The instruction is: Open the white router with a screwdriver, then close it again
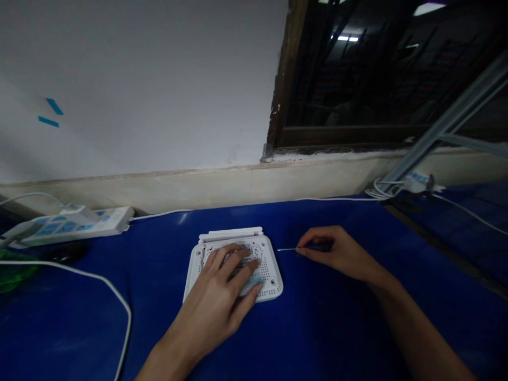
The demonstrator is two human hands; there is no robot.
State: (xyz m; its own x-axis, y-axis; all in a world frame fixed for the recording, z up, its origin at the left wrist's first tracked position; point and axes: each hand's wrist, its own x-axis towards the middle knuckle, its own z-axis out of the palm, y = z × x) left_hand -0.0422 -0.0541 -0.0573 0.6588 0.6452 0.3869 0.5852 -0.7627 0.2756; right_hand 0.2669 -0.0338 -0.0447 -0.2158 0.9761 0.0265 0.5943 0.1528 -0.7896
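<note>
A white router [273,270] lies on the blue tabletop, its underside with vent holes and corner screw holes facing up. A folded white antenna bar [232,233] runs along its far edge. Spread across the router's left and middle is my left hand [222,286], fingers apart and resting on the surface, partly hiding a label. My right hand [337,248], to the right of the router, pinches a thin screwdriver [286,249]. The metal shaft points left, its tip close to the router's right side but apart from it. The fingers hide the handle.
A white power strip [111,219] with a plug in it lies at the left by the wall. A white cable [123,301] curves over the table's left. A metal frame leg [420,143] stands at the right, with another power strip [416,182] and cables behind it.
</note>
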